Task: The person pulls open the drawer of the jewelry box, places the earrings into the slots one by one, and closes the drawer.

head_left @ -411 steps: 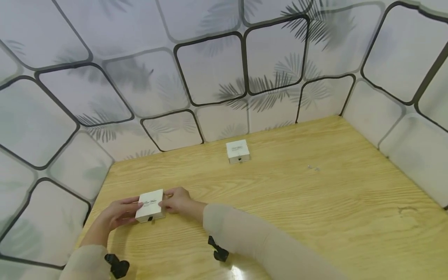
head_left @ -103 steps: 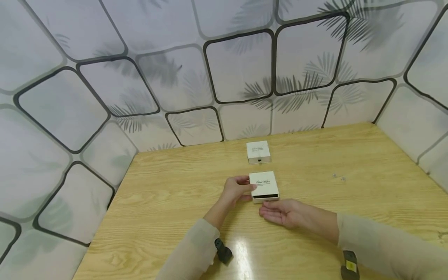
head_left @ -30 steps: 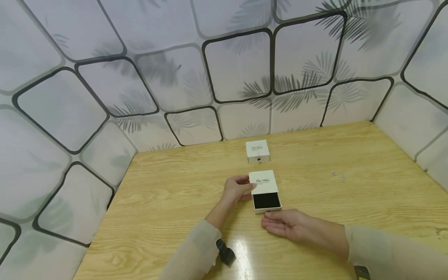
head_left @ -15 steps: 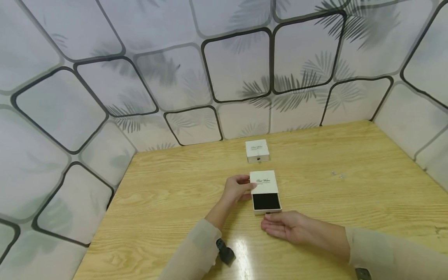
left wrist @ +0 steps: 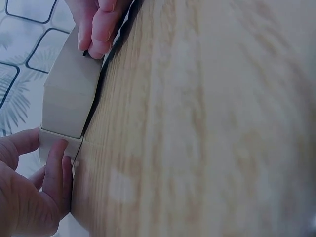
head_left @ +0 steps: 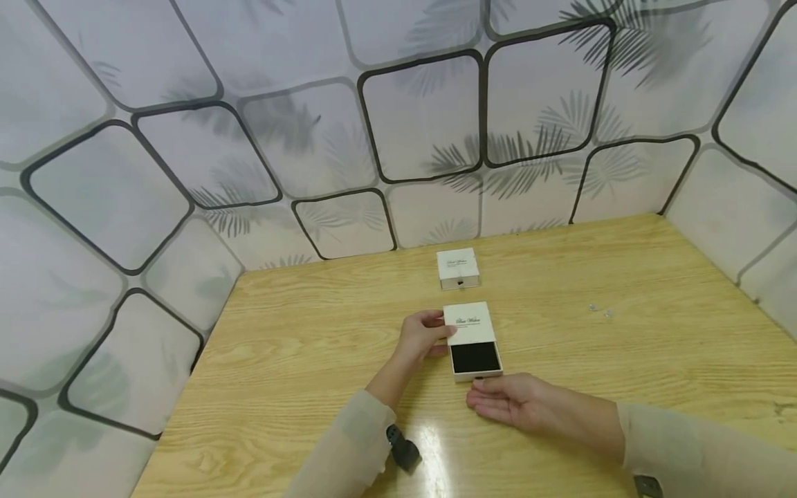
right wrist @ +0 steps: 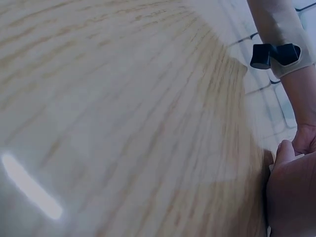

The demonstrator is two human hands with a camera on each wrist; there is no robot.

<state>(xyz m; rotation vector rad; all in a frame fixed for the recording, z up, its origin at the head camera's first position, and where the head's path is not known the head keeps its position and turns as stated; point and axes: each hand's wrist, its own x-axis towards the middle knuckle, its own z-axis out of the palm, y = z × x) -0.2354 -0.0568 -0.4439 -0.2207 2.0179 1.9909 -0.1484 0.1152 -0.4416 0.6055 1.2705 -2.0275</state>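
A small white drawer-style gift box (head_left: 468,317) with black lettering lies on the table in front of me. Its drawer (head_left: 475,357), lined in black, is pulled partway out toward me. My left hand (head_left: 416,339) grips the box's outer sleeve from the left, thumb on top. At the drawer's front, my right hand (head_left: 513,401) pinches the little black pull tab between thumb and fingers. The left wrist view shows the drawer's side (left wrist: 71,94) between both hands. In the right wrist view the back of my right hand (right wrist: 294,197) hides the box.
Behind lies a second white gift box (head_left: 457,268), its drawer pushed in. Two tiny clear pieces (head_left: 600,311) rest to the right on the wooden table (head_left: 299,346). A patterned wall covering (head_left: 280,152) rises at the back and sides.
The box was first closed at the left between both hands, then came to the centre. My right hand drew its drawer out toward me; over the last second little has moved.
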